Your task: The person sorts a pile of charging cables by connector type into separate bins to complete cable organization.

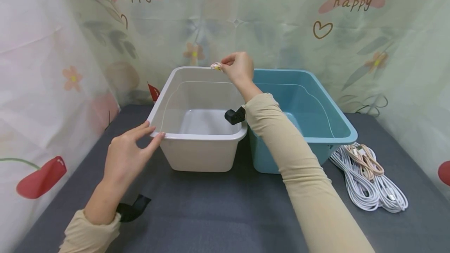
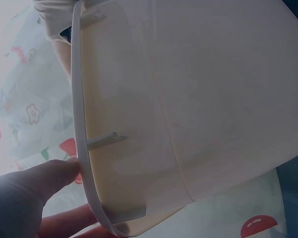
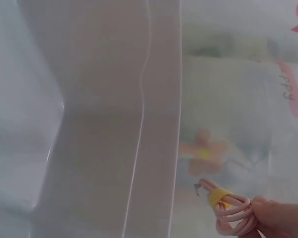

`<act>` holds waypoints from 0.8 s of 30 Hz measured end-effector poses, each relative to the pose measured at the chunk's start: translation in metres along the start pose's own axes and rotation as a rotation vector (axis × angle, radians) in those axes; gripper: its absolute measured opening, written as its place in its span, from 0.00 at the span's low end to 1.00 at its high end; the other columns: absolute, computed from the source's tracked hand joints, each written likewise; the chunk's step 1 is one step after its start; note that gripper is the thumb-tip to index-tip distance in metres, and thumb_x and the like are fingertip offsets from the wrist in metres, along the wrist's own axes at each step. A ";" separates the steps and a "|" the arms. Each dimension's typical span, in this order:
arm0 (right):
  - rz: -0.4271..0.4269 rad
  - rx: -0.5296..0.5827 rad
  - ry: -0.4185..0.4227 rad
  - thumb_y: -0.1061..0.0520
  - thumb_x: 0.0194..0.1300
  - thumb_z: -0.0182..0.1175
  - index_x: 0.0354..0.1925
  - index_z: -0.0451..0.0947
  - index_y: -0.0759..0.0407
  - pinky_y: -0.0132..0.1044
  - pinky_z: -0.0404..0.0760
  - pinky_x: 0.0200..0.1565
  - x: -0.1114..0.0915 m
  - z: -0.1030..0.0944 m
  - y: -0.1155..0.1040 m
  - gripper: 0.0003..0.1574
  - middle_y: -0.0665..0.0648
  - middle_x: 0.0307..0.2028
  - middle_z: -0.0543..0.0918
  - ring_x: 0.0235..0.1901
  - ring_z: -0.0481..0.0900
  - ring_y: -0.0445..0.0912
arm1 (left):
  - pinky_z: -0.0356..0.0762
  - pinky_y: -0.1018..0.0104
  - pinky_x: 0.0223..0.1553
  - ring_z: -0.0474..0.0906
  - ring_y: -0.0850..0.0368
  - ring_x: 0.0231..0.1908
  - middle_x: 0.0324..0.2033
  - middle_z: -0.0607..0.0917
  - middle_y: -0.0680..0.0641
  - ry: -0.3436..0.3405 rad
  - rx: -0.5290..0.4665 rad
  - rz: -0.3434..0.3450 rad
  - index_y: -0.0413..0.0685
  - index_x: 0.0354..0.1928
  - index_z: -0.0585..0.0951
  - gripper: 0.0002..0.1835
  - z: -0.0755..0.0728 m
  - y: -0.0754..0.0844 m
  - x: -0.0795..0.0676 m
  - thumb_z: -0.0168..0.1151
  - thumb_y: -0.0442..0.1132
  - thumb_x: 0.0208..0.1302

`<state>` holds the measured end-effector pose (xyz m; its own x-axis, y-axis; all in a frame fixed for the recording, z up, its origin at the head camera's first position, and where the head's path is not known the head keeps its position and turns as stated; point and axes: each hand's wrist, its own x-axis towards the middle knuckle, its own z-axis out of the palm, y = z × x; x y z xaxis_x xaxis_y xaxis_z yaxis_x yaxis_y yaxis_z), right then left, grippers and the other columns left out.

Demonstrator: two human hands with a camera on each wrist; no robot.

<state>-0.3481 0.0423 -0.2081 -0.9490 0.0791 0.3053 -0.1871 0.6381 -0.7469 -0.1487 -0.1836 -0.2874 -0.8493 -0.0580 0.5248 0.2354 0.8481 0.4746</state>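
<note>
Pink cable bundle (image 3: 232, 217), coiled in small loops and wrapped with a yellow band (image 3: 219, 197), is gripped by the right hand (image 1: 240, 67), whose thumb and fingers pinch it at one end. A small grey tip (image 3: 197, 189) sticks out at the other end, past the band. In the head view the bundle is at the far rim of the beige tub (image 1: 200, 153), overlapping that edge; the right wrist view shows it just beside the rim, against the curtain (image 1: 260, 22). Whether it touches the rim, I cannot tell.

The left hand (image 1: 123, 155) rests on the same tub at its near left corner, thumb on the front edge and fingertips on the left edge. Its fingers are fairly straight and set apart from the thumb.

Both arms wear beige sleeves (image 1: 299, 167), and a black strap (image 1: 234, 116) shows at each wrist. The right arm reaches across the blue tub (image 1: 327, 140), which stands upright at the right of the beige one, hiding part of it. The floor of the beige tub is visible and pale.

Right of the blue tub, near its front corner, lies a white cable bundle (image 1: 363, 196) with a light brown cable bundle (image 1: 367, 163) on top. Everything stands on a dark grey table (image 1: 211, 206). The curtain behind carries flowers, leaves, hearts and the word "happy".
</note>
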 end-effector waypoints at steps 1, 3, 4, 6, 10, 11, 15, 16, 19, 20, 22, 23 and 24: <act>0.017 -0.001 -0.001 0.54 0.59 0.64 0.41 0.85 0.56 0.34 0.79 0.37 0.001 0.001 0.000 0.12 0.55 0.40 0.87 0.40 0.83 0.46 | 0.77 0.46 0.37 0.76 0.35 0.52 0.53 0.80 0.38 0.000 0.000 0.000 0.40 0.48 0.83 0.19 0.000 0.000 0.000 0.64 0.46 0.59; 0.049 -0.001 -0.004 0.55 0.59 0.64 0.41 0.85 0.56 0.32 0.78 0.36 0.003 0.003 0.001 0.12 0.55 0.40 0.87 0.39 0.84 0.45 | 0.77 0.46 0.37 0.76 0.35 0.52 0.53 0.80 0.38 -0.002 -0.001 -0.003 0.40 0.48 0.83 0.19 0.000 0.000 0.000 0.64 0.45 0.59; 0.063 -0.001 -0.005 0.55 0.58 0.65 0.41 0.85 0.56 0.31 0.77 0.35 0.003 0.004 0.002 0.11 0.55 0.39 0.87 0.39 0.84 0.45 | 0.77 0.47 0.37 0.76 0.35 0.52 0.53 0.80 0.38 -0.003 -0.002 -0.006 0.40 0.48 0.83 0.19 0.000 0.000 0.000 0.64 0.45 0.59; 0.087 -0.011 -0.004 0.56 0.58 0.64 0.40 0.85 0.56 0.30 0.76 0.33 0.004 0.006 0.002 0.11 0.55 0.39 0.88 0.39 0.84 0.45 | 0.77 0.47 0.37 0.76 0.35 0.52 0.53 0.80 0.38 -0.003 -0.003 -0.007 0.40 0.48 0.83 0.19 0.000 0.000 0.000 0.64 0.46 0.59; 0.130 -0.024 0.000 0.56 0.57 0.65 0.39 0.86 0.54 0.31 0.77 0.34 0.005 0.010 0.002 0.10 0.54 0.38 0.88 0.38 0.84 0.44 | 0.77 0.50 0.35 0.76 0.36 0.52 0.54 0.80 0.39 -0.003 0.001 -0.008 0.40 0.48 0.83 0.19 0.000 0.000 0.000 0.64 0.46 0.59; 0.136 -0.031 0.001 0.56 0.58 0.65 0.39 0.86 0.54 0.31 0.77 0.34 0.005 0.010 0.002 0.10 0.54 0.38 0.88 0.38 0.84 0.44 | 0.77 0.50 0.35 0.76 0.36 0.52 0.53 0.80 0.39 -0.001 0.002 -0.007 0.40 0.48 0.83 0.19 0.000 0.000 0.001 0.64 0.46 0.59; 0.157 -0.040 -0.015 0.57 0.57 0.65 0.39 0.86 0.54 0.33 0.79 0.38 0.005 0.012 0.004 0.09 0.53 0.40 0.87 0.41 0.83 0.45 | 0.74 0.55 0.32 0.77 0.36 0.52 0.53 0.80 0.39 -0.001 0.005 -0.006 0.40 0.48 0.83 0.19 0.000 0.001 0.001 0.64 0.46 0.59; 0.164 -0.046 -0.020 0.57 0.57 0.65 0.39 0.86 0.54 0.33 0.80 0.39 0.005 0.013 0.005 0.09 0.53 0.40 0.87 0.41 0.82 0.45 | 0.74 0.56 0.31 0.77 0.36 0.52 0.53 0.80 0.39 -0.002 0.005 -0.006 0.40 0.48 0.83 0.19 0.000 0.001 0.001 0.64 0.46 0.58; 0.184 -0.056 -0.046 0.58 0.56 0.65 0.38 0.86 0.54 0.34 0.80 0.41 0.005 0.013 0.007 0.09 0.53 0.42 0.86 0.44 0.81 0.47 | 0.72 0.59 0.29 0.77 0.36 0.52 0.53 0.80 0.39 -0.004 0.007 -0.005 0.40 0.48 0.83 0.19 0.001 0.001 0.001 0.64 0.46 0.58; 0.191 -0.059 -0.055 0.58 0.56 0.65 0.37 0.86 0.55 0.35 0.80 0.42 0.005 0.013 0.008 0.09 0.53 0.43 0.86 0.44 0.81 0.47 | 0.71 0.60 0.29 0.77 0.35 0.52 0.53 0.80 0.38 -0.005 0.008 -0.005 0.40 0.48 0.83 0.19 0.001 0.001 0.001 0.64 0.46 0.59; 0.200 -0.059 -0.070 0.58 0.56 0.66 0.37 0.86 0.55 0.35 0.80 0.42 0.006 0.013 0.009 0.09 0.54 0.43 0.85 0.44 0.80 0.48 | 0.71 0.60 0.29 0.76 0.36 0.52 0.54 0.80 0.39 -0.010 0.012 -0.008 0.40 0.48 0.83 0.20 0.001 0.001 0.001 0.64 0.46 0.59; 0.204 -0.055 -0.078 0.58 0.56 0.66 0.38 0.86 0.55 0.36 0.80 0.43 0.006 0.013 0.009 0.09 0.54 0.44 0.85 0.45 0.80 0.48 | 0.71 0.60 0.30 0.76 0.36 0.52 0.54 0.80 0.39 -0.010 0.013 -0.009 0.40 0.48 0.83 0.20 0.000 0.001 0.000 0.64 0.46 0.59; 0.207 -0.047 -0.082 0.58 0.56 0.66 0.38 0.86 0.56 0.36 0.81 0.44 0.006 0.014 0.010 0.09 0.55 0.44 0.85 0.45 0.80 0.48 | 0.71 0.60 0.29 0.76 0.36 0.52 0.54 0.80 0.39 -0.012 0.013 -0.011 0.40 0.48 0.83 0.20 0.000 0.001 0.000 0.64 0.46 0.59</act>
<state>-0.3593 0.0386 -0.2215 -0.9837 0.1506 0.0979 0.0239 0.6501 -0.7595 -0.1490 -0.1828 -0.2872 -0.8574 -0.0611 0.5110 0.2200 0.8542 0.4712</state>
